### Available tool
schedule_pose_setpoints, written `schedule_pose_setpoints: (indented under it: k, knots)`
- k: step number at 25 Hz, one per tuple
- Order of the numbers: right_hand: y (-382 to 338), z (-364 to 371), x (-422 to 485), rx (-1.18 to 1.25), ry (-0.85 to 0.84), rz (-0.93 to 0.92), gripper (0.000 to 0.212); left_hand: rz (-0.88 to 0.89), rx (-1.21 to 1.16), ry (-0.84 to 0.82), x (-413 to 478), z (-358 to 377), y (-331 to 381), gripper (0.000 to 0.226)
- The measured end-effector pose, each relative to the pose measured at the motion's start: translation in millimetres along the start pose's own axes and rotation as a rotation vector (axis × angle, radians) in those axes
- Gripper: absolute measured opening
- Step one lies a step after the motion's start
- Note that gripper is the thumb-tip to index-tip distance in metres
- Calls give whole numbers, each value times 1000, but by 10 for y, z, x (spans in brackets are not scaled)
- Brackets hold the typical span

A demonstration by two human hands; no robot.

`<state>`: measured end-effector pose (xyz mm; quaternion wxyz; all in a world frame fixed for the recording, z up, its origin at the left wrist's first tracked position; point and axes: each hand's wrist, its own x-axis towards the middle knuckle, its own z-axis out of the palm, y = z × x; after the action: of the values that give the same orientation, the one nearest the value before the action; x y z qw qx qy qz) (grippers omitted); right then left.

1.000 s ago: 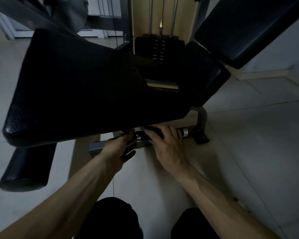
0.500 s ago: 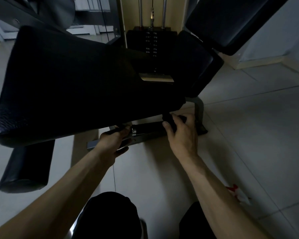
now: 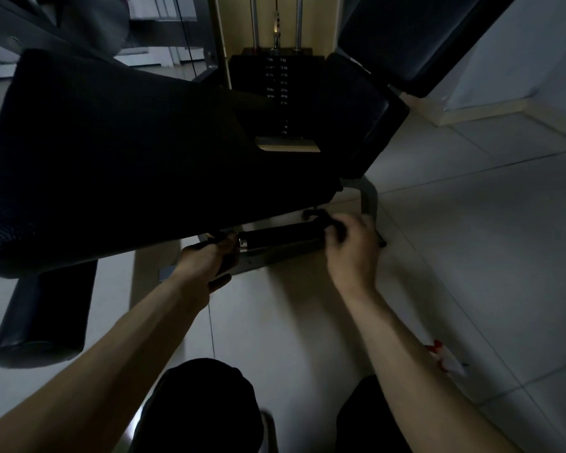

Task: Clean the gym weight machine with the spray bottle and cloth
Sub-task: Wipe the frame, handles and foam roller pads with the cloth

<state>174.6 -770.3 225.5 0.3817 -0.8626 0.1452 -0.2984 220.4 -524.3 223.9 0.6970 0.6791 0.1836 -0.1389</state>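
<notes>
Work appears mid-course. The right hand (image 3: 350,246) has its grip closed round a dark cloth (image 3: 324,220) at the right end of the machine's low bar (image 3: 281,237). The left hand (image 3: 206,259) clasps the bar's left end. The spray bottle (image 3: 446,358) lies on the floor (image 3: 471,240), near right. The pads (image 3: 128,152) likely remain to be done.

The seat pad (image 3: 128,158) overhangs low, with only a thin slot between its front edge and the bar (image 3: 281,237) beneath. The left hand (image 3: 206,259) fills the slot's left end, fingers curled on what seems to be the bar's stub. The right hand (image 3: 350,243), gripping a dark cloth (image 3: 321,217) round the bar, takes the right end, just beside the post (image 3: 370,197). Between them the bar is reachable from the front only. The roller (image 3: 43,315) blocks the lower left. Open floor (image 3: 471,240) lies right of the post and between the forearms — except for the bottle (image 3: 448,358), lying close by the right forearm.
</notes>
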Motion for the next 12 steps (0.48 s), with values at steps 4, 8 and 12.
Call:
schedule_pose_setpoints:
  k: [4, 8, 12]
  knots:
    - [-59, -61, 30, 192, 110, 80, 50, -11, -9, 9, -2, 32, 17, 36]
    - [-93, 283, -202, 108, -208, -94, 32, -24, -17, 5, -32, 38, 29, 31]
    - [101, 129, -231, -6, -298, -186, 45, -15, -26, 10, -28, 20, 20, 34]
